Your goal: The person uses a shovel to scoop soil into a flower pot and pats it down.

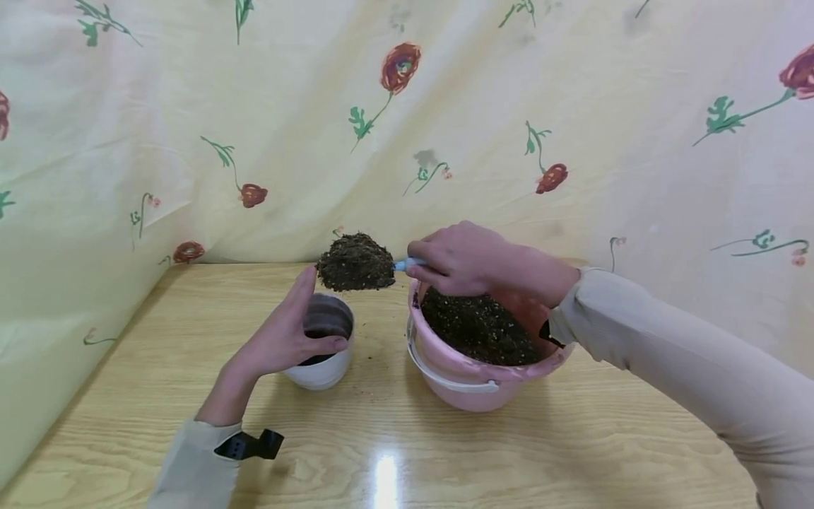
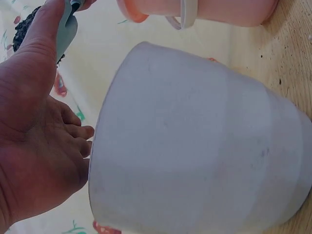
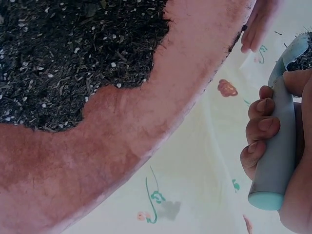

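Observation:
My right hand [image 1: 464, 258] grips the blue handle of a garden trowel [image 3: 275, 156], fingers curled round it. A heap of dark soil [image 1: 357, 263] covers the trowel's blade, held up behind and slightly above a white pot [image 1: 321, 373]. My left hand [image 1: 280, 339] is at the pot's left side with its fingers spread, the thumb extended across the opening. In the left wrist view the pot's pale outer wall [image 2: 185, 136] fills the middle, with the fingers behind its rim. Some dark soil shows low inside the pot. Whether the left hand touches the rim, I cannot tell.
A pink bucket [image 1: 467, 396] with a white handle [image 1: 451, 384] stands right of the pot, beneath my right forearm. It holds dark soil with white specks [image 3: 73, 53]. A few crumbs lie on the wooden table [image 1: 381, 417]. Flowered cloth [image 1: 305, 127] hangs behind and at left.

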Tool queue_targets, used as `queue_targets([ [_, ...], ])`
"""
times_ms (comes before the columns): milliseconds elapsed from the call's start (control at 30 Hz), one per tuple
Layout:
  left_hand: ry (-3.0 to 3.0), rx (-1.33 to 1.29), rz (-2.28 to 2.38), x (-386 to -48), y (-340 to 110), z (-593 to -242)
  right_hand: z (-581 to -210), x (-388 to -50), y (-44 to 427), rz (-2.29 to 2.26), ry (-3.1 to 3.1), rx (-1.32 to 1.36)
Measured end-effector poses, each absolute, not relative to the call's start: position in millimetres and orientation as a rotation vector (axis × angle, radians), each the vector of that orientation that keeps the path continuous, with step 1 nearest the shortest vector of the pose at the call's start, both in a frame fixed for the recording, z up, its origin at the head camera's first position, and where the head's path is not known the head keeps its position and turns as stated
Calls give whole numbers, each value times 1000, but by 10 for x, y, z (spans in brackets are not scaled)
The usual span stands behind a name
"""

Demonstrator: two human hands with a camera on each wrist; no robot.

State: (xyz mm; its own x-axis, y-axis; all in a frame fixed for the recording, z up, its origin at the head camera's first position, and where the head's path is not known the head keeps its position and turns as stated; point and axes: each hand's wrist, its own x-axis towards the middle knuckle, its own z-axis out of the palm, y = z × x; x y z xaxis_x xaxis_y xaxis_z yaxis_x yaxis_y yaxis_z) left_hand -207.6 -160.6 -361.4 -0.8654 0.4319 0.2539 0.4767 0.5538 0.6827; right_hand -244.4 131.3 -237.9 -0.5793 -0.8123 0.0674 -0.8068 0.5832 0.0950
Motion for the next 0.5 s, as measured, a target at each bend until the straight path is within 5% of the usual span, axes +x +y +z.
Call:
queue_targets([
  [500,-2719,-688,-1271,-2070,-1808,-3716,-2428,-2534,1105,-152,-2699,1439],
])
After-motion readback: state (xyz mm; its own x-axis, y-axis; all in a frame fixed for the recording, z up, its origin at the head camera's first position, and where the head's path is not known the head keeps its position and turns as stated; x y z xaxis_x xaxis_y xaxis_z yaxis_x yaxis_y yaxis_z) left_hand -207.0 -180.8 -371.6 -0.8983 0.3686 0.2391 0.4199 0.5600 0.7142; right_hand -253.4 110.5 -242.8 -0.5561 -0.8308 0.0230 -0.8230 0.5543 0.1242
